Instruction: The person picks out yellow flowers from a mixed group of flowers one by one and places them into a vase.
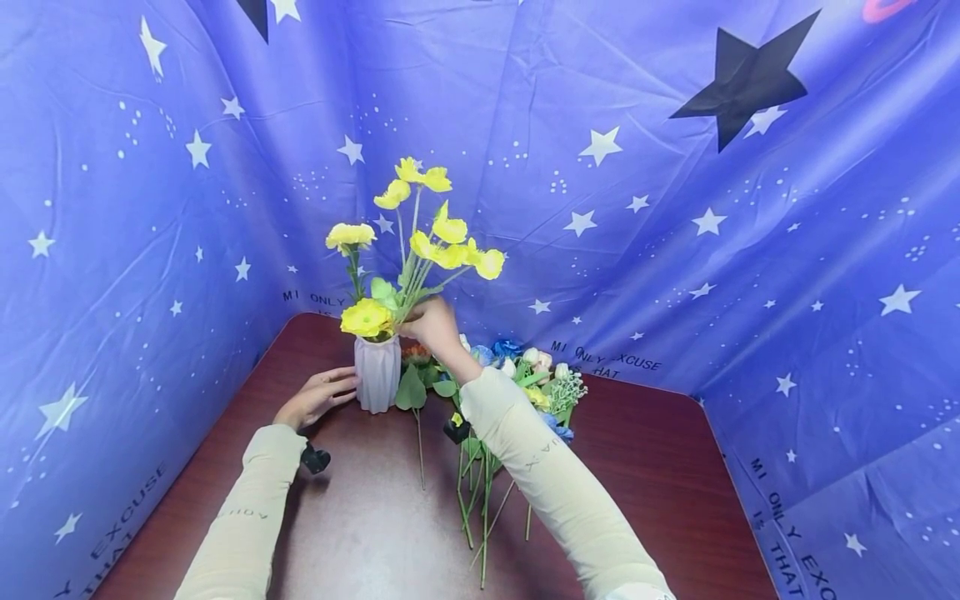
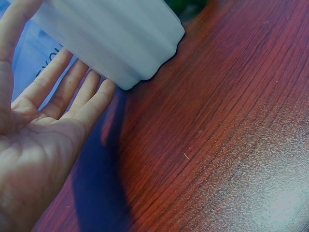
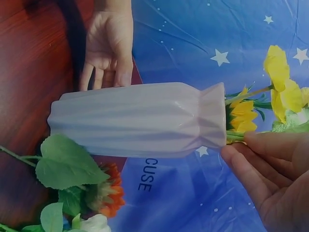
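A pale, ribbed vase [image 1: 377, 375] stands upright on the table with yellow flowers in its mouth. My right hand [image 1: 432, 323] is at the rim, and in the right wrist view its thumb and fingers pinch green flower stems [image 3: 235, 137] right at the opening. Above that hand rise tall yellow poppy-like blooms [image 1: 448, 242]. A fuller yellow flower [image 1: 366, 317] sits low over the rim, and a paler one [image 1: 350, 237] stands behind it. My left hand [image 1: 318, 398] rests its straight fingertips against the vase's side, low down, as the left wrist view [image 2: 53, 125] shows.
Right of the vase lies a pile of artificial flowers, with blue blooms [image 1: 507, 347], white buds and an orange flower [image 3: 112, 191]. Their green stems [image 1: 486, 508] point toward the front of the table [image 1: 360, 517]. A star-printed blue cloth [image 1: 525, 167] hangs around the back and sides.
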Demonstrator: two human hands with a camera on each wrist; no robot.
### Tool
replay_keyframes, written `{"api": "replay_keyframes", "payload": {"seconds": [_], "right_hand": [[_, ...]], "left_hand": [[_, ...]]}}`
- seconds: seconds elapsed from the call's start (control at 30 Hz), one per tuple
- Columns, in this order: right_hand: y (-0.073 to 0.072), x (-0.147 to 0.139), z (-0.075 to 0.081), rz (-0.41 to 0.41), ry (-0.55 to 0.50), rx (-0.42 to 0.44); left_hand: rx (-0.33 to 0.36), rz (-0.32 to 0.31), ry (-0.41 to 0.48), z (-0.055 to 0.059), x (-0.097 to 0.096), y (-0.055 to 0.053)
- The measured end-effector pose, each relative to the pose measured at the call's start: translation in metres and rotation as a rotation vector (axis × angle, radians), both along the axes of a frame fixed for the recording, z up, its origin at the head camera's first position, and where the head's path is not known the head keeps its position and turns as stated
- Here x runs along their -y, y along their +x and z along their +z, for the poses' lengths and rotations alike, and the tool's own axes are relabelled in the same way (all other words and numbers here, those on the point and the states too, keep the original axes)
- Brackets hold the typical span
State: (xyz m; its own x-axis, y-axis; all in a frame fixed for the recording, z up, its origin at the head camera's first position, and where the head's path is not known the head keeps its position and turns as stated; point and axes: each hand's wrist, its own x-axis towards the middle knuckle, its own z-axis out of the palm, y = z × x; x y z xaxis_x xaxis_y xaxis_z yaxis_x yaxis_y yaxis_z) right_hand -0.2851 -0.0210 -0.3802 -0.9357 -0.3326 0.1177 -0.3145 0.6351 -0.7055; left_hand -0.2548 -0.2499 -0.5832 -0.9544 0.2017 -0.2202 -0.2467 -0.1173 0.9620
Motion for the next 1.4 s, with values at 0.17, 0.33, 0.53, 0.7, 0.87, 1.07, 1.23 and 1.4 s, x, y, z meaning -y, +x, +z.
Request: {"api": "replay_keyframes", "payload": {"seconds": [0.17,0.33,0.53,0.7,0.87,1.07,1.23,1.4], "right_hand": [[0.003,-0.005,0.000,0.016,-0.051,-0.047],[0.008,-0.009,0.005,0.000,-0.167,-0.068],[0.010,-0.010,0.014,-0.097,-0.261,-0.011],[0.009,-0.008,0.018,-0.116,-0.308,0.013],[0.008,-0.006,0.018,-0.119,-0.282,0.013],[0.005,-0.007,0.016,-0.087,-0.217,0.027],[0.001,-0.008,0.019,-0.032,-0.158,0.023],[-0.001,-0.008,0.022,0.004,-0.080,-0.002]], "left_hand": [[0.002,0.004,-0.014,0.002,-0.001,0.000],[-0.006,0.007,-0.008,0.003,0.000,0.001],[-0.006,0.012,0.004,0.003,-0.001,0.002],[-0.010,0.012,0.009,0.003,-0.001,0.002],[-0.013,0.009,0.008,0.004,-0.001,0.003],[-0.024,0.001,0.004,0.002,0.000,0.004],[-0.025,0.004,0.027,0.000,0.001,0.003],[-0.022,0.013,0.033,0.000,0.001,0.002]]}}
